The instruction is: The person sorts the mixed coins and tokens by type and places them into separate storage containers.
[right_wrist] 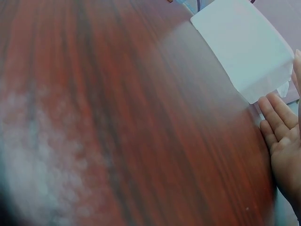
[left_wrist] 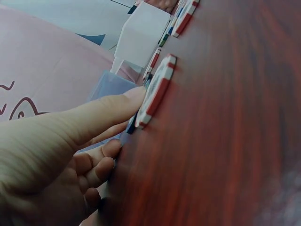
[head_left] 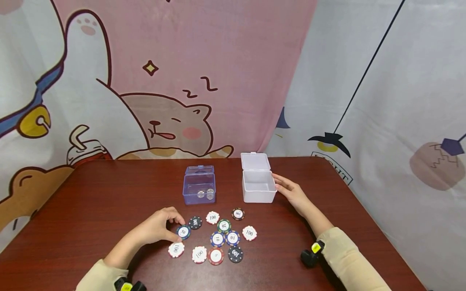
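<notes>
A dark red wooden counter (head_left: 91, 202) is seen, backed by a cartoon-printed curtain (head_left: 164, 81). Toward the far edge, near the middle, two small lidded boxes are set side by side, both with lids raised: a white box (head_left: 258, 186) and, to its left, a clear blue box (head_left: 199, 189) in which a few pale round pieces are held.

The right hand (head_left: 291, 193) is laid at the right wall of the white box, fingers straight and relaxed; nothing is gripped by it, and whether the wall is actually touched cannot be told.

Nearer the front edge, about a dozen poker chips (head_left: 217, 239) are scattered flat, apart from one another. The left hand (head_left: 160, 228) is curled over the leftmost part of this scatter, and a blue-rimmed chip (head_left: 183, 231) is pinched between thumb and fingertips. From the left wrist view a red-and-white chip (left_wrist: 156, 92) is seen lying just beside the thumb.

The blue-rimmed chip is judged to be stiff, light and smooth-faced, and so likely to slide on the polished wood. Its thin rim is judged the best place for a hold, one edge being tipped up so that opposite sides can be pinched.
</notes>
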`<state>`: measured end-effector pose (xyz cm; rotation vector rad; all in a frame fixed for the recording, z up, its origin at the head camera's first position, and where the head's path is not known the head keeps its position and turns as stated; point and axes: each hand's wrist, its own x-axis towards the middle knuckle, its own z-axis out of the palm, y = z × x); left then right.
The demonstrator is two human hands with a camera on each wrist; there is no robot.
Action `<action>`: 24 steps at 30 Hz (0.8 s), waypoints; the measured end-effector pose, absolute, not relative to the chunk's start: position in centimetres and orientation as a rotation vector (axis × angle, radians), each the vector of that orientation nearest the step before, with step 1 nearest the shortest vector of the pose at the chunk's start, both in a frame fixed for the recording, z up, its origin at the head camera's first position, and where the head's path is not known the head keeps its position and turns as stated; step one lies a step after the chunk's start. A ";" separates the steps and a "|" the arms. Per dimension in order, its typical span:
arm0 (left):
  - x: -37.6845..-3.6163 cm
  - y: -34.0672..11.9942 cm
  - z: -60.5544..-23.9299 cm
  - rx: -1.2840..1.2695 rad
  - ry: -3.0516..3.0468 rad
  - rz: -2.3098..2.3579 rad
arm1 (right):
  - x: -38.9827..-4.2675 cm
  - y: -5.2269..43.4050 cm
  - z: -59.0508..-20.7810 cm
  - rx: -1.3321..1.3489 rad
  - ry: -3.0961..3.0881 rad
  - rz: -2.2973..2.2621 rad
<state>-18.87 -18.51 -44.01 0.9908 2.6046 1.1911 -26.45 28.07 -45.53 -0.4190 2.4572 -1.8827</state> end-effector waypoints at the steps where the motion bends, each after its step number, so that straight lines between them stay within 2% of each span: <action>1: -18.8 -18.5 -44.0 0.984 2.602 1.192 | -26.4 28.0 -45.5 -0.425 2.456 -1.887; 24: -18.8 -18.3 -44.0 0.932 2.631 1.155 | -26.3 28.0 -45.5 -0.422 2.461 -1.892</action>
